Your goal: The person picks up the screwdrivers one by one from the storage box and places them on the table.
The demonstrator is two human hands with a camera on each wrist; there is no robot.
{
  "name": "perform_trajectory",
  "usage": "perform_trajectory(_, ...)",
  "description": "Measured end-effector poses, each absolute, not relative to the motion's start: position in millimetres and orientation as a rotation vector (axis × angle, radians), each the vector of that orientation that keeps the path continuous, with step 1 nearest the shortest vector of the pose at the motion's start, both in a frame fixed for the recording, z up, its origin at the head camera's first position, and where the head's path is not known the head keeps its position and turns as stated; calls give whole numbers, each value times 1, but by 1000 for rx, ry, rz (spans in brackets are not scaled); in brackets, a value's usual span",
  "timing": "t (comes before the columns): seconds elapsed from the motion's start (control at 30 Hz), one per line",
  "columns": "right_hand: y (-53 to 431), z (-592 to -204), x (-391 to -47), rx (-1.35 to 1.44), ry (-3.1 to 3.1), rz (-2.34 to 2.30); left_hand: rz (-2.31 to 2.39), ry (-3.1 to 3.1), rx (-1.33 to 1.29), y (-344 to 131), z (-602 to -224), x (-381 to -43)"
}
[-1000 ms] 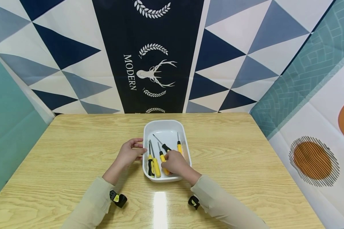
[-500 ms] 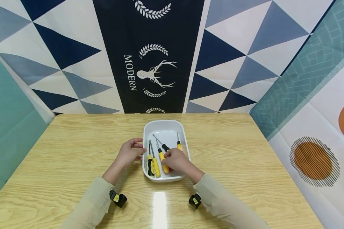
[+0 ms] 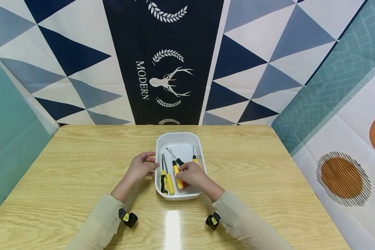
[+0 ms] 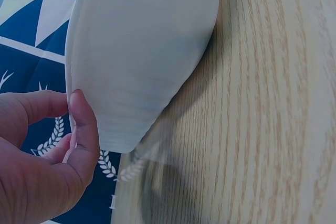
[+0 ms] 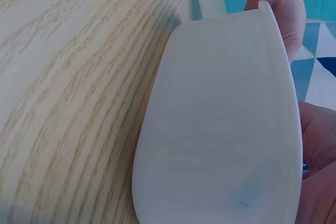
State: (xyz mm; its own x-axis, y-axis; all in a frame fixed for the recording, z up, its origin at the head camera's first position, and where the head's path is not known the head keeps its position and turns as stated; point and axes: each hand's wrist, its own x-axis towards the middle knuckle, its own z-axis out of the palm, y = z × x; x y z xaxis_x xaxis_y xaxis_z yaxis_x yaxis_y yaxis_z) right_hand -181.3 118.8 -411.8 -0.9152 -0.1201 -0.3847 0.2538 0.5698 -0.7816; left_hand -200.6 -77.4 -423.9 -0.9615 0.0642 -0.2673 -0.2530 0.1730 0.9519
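Observation:
My left hand (image 3: 142,166) pinches the left rim of a white plastic tray (image 3: 203,163) between thumb and fingers. The same grip shows in the left wrist view, where the left hand (image 4: 58,166) holds the edge of the tray (image 4: 142,51). Inside the tray, my right hand (image 3: 192,173) pinches the handle of a yellow screwdriver (image 3: 176,171) with a black collar, its shaft pointing to the far side. A black-handled screwdriver (image 3: 180,161) lies beside it, partly under the hand. In the right wrist view the tray wall (image 5: 215,119) hides the right hand's fingertips.
Along the tray's left side lie a yellow-handled screwdriver (image 3: 170,184) and a black-and-yellow one (image 3: 163,182). Another yellow screwdriver (image 3: 194,158) lies at the right, mostly behind the hand. The tray stands on a wooden table (image 3: 97,156) before a patterned wall covering.
The yellow screwdriver in my right hand has shifted slightly toward the far side and left. My right hand has drawn slightly right. The left hand keeps its hold on the rim.

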Motion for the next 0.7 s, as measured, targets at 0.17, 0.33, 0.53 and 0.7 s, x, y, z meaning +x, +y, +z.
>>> perform_trajectory(0.17, 120, -410, -181, 115, 2351, -1375, 1866, 2204, -179, -77, -425, -200)
perform_trajectory(0.33, 121, -409, -182, 121, 2309, -1429, 1877, 2195, -176, -77, -425, -201)
perform_trajectory(0.53, 121, -407, -184, 133, 2288, -1439, 1889, 2188, -177, -77, -425, -201)
perform_trajectory(0.7, 122, -405, -185, 141, 2261, -1463, 1875, 2194, -174, -78, -424, -201)
